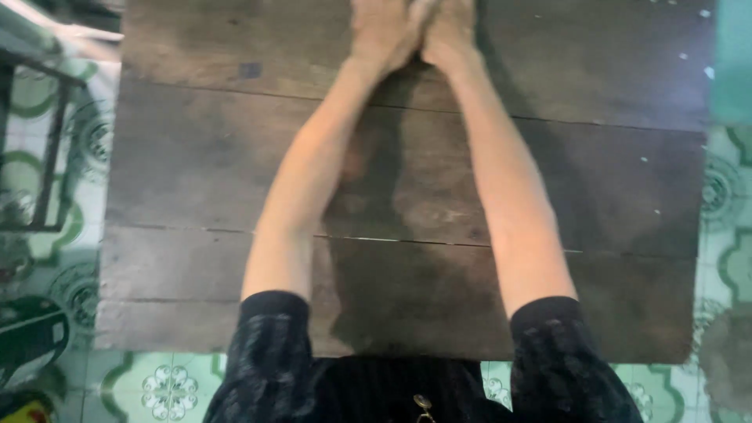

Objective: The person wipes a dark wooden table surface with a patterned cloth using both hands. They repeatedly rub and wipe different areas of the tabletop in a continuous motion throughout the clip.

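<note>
Both my arms stretch forward over a dark wooden plank table [196, 180]. My left hand [384, 31] and my right hand [449, 30] lie pressed side by side at the table's far edge, at the top of the view. The fingers are cut off by the frame's top edge, so I cannot tell whether they hold anything. I wear short black sleeves.
The table stands on a floor of green and white patterned tiles [164, 388]. A dark metal frame [47, 149] stands at the left. A dark object [27, 337] lies on the floor at the lower left. A teal surface [732, 55] shows at the upper right.
</note>
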